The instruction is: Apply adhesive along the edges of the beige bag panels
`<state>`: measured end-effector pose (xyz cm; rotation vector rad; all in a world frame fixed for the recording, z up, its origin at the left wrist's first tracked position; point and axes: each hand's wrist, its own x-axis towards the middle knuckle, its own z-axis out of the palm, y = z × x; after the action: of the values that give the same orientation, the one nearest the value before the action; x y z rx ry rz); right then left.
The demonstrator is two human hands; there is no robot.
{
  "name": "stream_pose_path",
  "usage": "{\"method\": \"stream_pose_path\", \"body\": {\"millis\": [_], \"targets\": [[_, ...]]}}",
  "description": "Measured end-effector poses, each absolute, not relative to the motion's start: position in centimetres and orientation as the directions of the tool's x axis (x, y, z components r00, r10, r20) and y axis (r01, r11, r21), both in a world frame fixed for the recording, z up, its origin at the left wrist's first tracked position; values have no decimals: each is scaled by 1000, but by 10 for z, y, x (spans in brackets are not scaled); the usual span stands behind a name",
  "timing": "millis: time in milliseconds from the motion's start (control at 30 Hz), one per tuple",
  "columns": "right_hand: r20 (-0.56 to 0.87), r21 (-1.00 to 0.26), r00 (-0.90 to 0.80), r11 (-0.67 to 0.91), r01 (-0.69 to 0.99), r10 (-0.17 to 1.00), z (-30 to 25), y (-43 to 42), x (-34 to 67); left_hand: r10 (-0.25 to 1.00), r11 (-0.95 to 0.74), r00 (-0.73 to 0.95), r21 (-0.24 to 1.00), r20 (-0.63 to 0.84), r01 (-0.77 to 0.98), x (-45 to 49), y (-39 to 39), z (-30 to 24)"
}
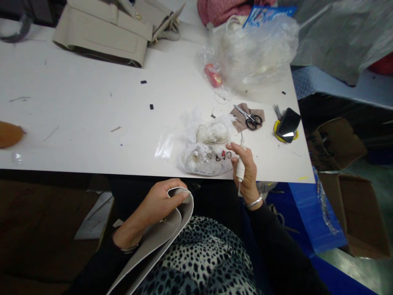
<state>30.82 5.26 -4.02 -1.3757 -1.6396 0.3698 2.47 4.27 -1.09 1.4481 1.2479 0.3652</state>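
My left hand [164,203] is closed on the curled edge of a pale beige leather-like bag piece [184,217], which hangs in front of my lap. In my right hand [248,172], over the table's front edge, is a thin white-handled tool [240,169] with a narrow shaft at both ends; its exact kind is unclear. Left of that hand lie two plastic bags, one with whitish contents [213,133] and one with dark marks [202,159]. Black-handled scissors [253,121] rest on a brown scrap [260,114] beyond my right hand.
A beige handbag [104,35] lies at the table's [76,106] back left. Clear plastic bags [254,49] are heaped at the back right. A black phone [289,123] rests on a yellow ring [276,130] near the right edge. Cardboard boxes [362,205] stand right of the table.
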Motion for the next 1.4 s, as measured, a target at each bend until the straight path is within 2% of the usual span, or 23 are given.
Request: {"method": "stream_pose_path", "body": {"millis": [100, 300, 400, 633, 1067, 1267, 1333, 1400], "targets": [[469, -754, 144, 310, 579, 871, -26, 40, 303, 824, 214, 382, 853, -420, 475, 24, 43, -10], [204, -928, 256, 103, 359, 945, -15, 21, 279, 812, 234, 367, 830, -454, 507, 27, 42, -8], [152, -950, 274, 65, 305, 950, -20, 17, 272, 812, 218, 365, 817, -455, 534, 28, 40, -8], [155, -944, 257, 67, 322, 954, -24, 12, 272, 855, 127, 377, 849, -356, 513, 28, 38, -6], [163, -929, 199, 82, 361, 966, -24, 14, 269, 809, 179, 411, 843, -420, 507, 28, 38, -4], [281, -856, 152, 176, 487, 948, -19, 16, 270, 800, 189, 417, 840, -432, 509, 27, 38, -2], [283, -873, 195, 168, 457, 939, -19, 15, 270, 797, 193, 419, 841, -435, 506, 27, 37, -2], [238, -926, 264, 137, 352, 935, -20, 11, 269, 792, 197, 422, 839, -441, 507, 26, 37, -2]]}}
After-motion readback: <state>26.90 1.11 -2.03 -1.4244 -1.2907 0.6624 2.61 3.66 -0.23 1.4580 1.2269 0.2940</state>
